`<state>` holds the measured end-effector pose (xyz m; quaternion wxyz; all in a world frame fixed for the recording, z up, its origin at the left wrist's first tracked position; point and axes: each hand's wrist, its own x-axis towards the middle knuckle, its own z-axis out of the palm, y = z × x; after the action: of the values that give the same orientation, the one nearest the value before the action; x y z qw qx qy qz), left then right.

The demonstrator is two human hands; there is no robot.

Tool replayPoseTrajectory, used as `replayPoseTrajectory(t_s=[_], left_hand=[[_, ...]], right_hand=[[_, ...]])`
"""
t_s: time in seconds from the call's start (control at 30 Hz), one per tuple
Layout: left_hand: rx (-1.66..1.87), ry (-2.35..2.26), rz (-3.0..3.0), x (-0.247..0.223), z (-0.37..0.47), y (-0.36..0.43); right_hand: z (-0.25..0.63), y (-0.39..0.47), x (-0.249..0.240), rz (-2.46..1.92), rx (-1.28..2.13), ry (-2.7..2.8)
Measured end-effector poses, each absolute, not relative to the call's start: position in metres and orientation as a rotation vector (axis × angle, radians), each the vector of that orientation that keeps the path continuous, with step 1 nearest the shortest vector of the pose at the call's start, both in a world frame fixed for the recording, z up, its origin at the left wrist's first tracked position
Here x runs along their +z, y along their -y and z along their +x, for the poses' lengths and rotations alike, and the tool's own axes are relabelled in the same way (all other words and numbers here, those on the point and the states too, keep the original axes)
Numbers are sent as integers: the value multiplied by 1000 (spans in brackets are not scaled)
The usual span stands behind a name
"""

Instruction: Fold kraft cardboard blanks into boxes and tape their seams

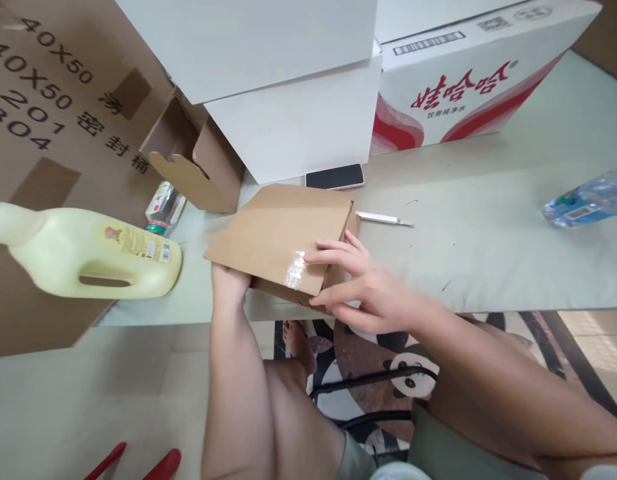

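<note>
A brown cardboard box (273,227) sits near the table's front edge, its top flap carrying a piece of clear tape (295,269) by the front right corner. My left hand (230,279) reaches under the flap from the left, its fingers hidden by the cardboard. At the box's right side, my right hand (361,283) has its fingers spread, with fingertips touching the flap by the tape and the edge below. Just right of the box lies a white pen-like tool (381,218) with a thin tip.
Behind the box are a phone (334,177), white boxes (298,113) and an open cardboard box (218,163). A yellow jug (133,257) and small bottle (164,207) stand left. A water bottle (586,200) lies far right.
</note>
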<state>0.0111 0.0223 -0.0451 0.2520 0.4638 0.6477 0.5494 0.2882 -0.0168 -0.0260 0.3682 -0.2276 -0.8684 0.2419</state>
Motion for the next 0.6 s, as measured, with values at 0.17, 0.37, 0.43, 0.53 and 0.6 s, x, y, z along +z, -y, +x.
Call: replayPoseTrajectory(t_s=[0.17, 0.37, 0.43, 0.53, 0.6], left_hand=[[1688, -1693, 1035, -44, 19, -23], [1886, -1494, 689, -28, 28, -22], [1882, -1460, 599, -23, 31, -20], [1817, -1517, 568, -21, 32, -19], [1740, -1562, 591, -22, 31, -18]], right_hand=[[292, 11, -23, -576, 756, 1931], [313, -14, -28, -1016, 719, 1434], [321, -21, -35, -1110, 801, 1421], [328, -26, -41, -1112, 897, 1589], [330, -26, -42, -1048, 909, 1704]])
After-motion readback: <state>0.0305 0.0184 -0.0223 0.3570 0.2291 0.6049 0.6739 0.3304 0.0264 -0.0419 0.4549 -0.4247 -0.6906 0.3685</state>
